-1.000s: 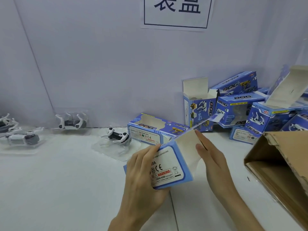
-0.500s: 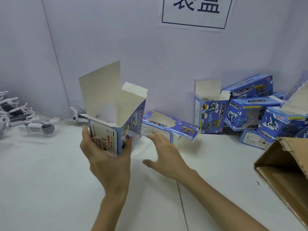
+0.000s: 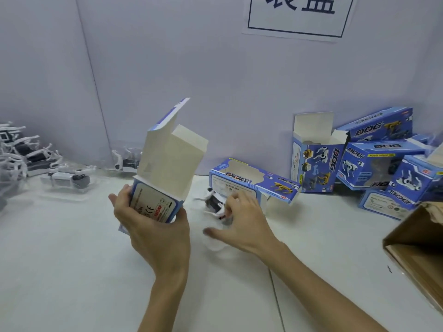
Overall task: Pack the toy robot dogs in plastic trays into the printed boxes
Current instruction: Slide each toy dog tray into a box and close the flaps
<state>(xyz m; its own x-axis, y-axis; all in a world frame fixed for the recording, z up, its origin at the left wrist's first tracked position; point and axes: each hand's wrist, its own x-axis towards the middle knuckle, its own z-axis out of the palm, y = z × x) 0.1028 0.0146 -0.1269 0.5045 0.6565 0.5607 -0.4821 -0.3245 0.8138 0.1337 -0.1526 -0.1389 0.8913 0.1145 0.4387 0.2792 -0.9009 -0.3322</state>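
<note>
My left hand grips a blue printed box near its bottom and holds it upright, its top flaps standing open. Just to its right, my right hand closes its fingers on a white and black toy robot dog in a clear plastic tray on the white table. Behind that dog lies an empty blue box on its side with an open end.
More dogs in clear trays lie along the back left. A pile of blue DOG boxes stands at the back right, one upright with open flaps. An open brown carton sits at the right edge.
My left hand has carried the open box a little right and tilted it. My right hand has reached forward from the bare table onto the dog in its tray.
</note>
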